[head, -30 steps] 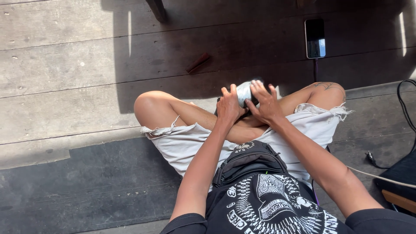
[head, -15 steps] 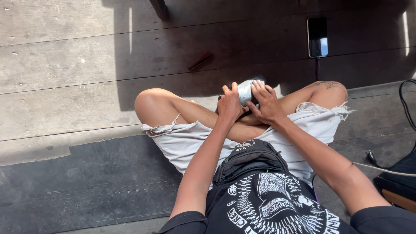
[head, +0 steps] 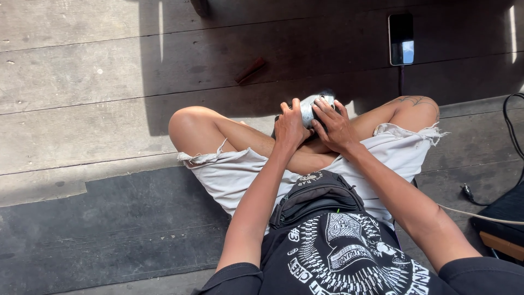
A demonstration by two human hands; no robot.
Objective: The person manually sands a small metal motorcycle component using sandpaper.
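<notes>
Both hands close around a small white-and-silver object [head: 312,107] held over the crossed legs: left hand [head: 290,127] gripping its left side, right hand [head: 335,127] with fingers spread over its top. A smartphone [head: 401,38] lies on the wooden plank floor [head: 82,82] beyond.

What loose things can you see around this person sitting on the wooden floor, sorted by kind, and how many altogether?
Small white-and-silver object held in both hands: 1
Phones lying on the floor: 1
Small reddish sticks on the floor: 1
Black waist bags on the lap: 1
Black cables at the right edge: 1
Total: 5
</notes>
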